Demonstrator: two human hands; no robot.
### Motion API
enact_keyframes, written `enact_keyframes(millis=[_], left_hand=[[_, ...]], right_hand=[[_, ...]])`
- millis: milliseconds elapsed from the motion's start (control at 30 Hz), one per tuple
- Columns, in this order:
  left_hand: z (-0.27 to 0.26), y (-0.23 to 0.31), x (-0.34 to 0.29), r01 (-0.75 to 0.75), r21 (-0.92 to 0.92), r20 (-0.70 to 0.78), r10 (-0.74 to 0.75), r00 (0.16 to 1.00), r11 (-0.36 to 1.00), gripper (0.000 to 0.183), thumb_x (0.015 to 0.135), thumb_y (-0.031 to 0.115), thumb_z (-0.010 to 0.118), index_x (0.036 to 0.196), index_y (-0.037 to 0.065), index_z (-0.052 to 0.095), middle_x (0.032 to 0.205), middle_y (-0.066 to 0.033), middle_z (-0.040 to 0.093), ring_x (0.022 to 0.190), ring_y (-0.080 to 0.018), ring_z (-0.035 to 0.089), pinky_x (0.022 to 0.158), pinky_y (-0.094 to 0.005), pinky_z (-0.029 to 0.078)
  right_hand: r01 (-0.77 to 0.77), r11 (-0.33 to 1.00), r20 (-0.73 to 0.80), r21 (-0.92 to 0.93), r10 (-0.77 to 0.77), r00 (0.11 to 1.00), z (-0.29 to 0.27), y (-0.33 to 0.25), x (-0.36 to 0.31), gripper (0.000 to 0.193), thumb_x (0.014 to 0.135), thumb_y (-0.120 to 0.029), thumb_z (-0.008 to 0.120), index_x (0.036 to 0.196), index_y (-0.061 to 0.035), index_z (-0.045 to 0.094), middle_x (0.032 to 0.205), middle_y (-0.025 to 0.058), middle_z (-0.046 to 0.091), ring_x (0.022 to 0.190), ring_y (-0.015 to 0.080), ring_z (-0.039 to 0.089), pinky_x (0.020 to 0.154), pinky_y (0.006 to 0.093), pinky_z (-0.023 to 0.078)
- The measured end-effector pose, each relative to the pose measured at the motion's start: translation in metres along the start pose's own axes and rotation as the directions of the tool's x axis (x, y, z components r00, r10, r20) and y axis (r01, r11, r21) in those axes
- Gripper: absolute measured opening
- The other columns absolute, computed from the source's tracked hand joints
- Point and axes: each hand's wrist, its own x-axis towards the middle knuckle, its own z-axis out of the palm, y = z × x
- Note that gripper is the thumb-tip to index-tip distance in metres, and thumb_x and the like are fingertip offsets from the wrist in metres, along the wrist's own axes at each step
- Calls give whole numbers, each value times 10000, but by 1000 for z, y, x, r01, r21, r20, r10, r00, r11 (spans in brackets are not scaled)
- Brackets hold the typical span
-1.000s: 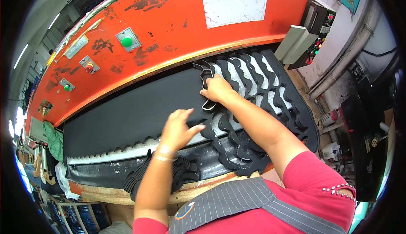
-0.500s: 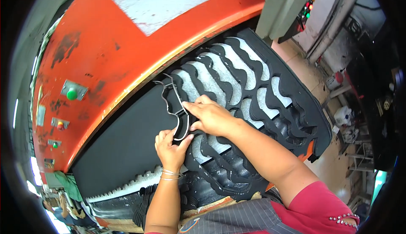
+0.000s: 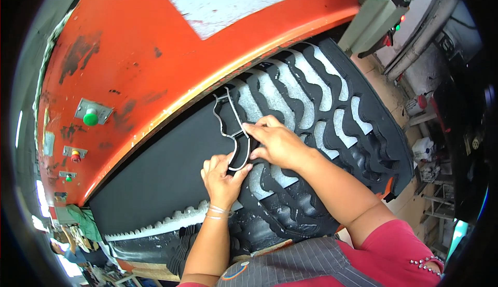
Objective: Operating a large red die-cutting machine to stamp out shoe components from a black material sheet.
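Note:
A metal cutting die [image 3: 236, 112] with a wavy outline and a crossbar stands on edge on a thick black foam sheet [image 3: 166, 168]. It lies just left of the rows of wavy cut-outs. My left hand [image 3: 223, 180] grips the rounded near end of the die between thumb and fingers. My right hand [image 3: 280, 143] pinches its right wall near the crossbar, index finger along the top edge and thumb lower down. Pale board [image 3: 270, 98] shows through the far cut-outs, and glossy black shows through the nearer ones.
An orange press [image 3: 124, 85] arches over the sheet's far side, carrying a green button [image 3: 90, 117] and a red knob [image 3: 75, 155]. A grey metal bracket [image 3: 369, 25] stands far right. Black wavy cut pieces [image 3: 181, 250] are stacked near my left forearm. Another person [image 3: 73, 252] is far left.
The view has shifted, so the die, sheet and hands appear farther right. Both hands keep their hold, and the die stays at about the same place beside the cut-outs.

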Motion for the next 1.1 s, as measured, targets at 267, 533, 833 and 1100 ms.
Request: enact_keyframes(millis=[267,533,833,1100], left_hand=[[-21,-9,-1,-10,-55,40,12,999,998,776,638,412,830,1265,52,546,1050,-103,583,938,-256,546,834,-380,416],[-254,-69,-90,-49,-589,-270,-139,953,807,422,837,146,718,1213,17,575,1081,-41,594,976,-119,548,857,-266,459],[-408,-256,-166,-141,-479,-872,-451,191,866,525,976,308,525,1356,-27,386,1287,-148,495,1181,-206,473,1017,-334,355],[-454,-255,-67,142,-229,-973,-230,-8,963,711,1000,416,324,1469,-59,80,1527,-280,103,1407,-372,208,1140,-412,212]], right_hand=[[79,988,69,-131,-71,995,-14,-15,4,793,665,-259,824,1337,-16,478,1259,196,559,1182,349,483,1018,387,400],[142,988,-222,-51,-150,963,-62,-161,-34,549,746,-173,782,1226,-13,569,1088,133,629,1024,243,604,921,353,462],[411,911,-308,11,-388,868,26,-309,-6,414,749,-238,795,1030,-31,573,792,89,620,713,190,624,631,305,514],[202,979,-421,-14,-189,887,45,-324,65,401,753,-288,791,896,-64,490,590,47,560,514,172,572,499,311,466]])
